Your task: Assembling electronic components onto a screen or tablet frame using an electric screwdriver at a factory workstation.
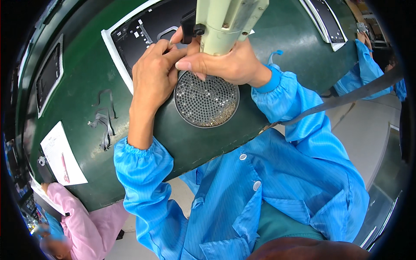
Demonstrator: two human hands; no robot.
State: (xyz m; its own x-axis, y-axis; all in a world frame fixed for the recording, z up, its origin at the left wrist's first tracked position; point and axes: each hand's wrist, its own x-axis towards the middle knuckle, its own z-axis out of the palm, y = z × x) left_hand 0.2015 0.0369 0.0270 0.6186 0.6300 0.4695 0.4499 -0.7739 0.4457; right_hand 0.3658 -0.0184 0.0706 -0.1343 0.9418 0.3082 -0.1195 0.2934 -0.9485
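Observation:
A pale green tool, by its shape an electric screwdriver (223,28), stands upright at the top middle, with a black lever on its left side. My right hand (232,65) is wrapped round its lower part, the thumb reaching left. Close against that thumb, my left hand (154,71) has its fingers curled together; whatever they pinch is hidden. Just below both hands sits a round black screw tray (203,97) full of small holes, with many tiny screws in them and a loose heap at its lower right. Partly behind the hands lies a black panel (125,37) in a white frame.
The green table (173,151) curves toward me. On its left are thin dark strips (105,125), a paper sheet (60,151) with a red pen (65,167), and another framed panel (50,80). More panels (327,21) lie upper right. People in pink (86,225) and blue sleeves (366,65) sit nearby.

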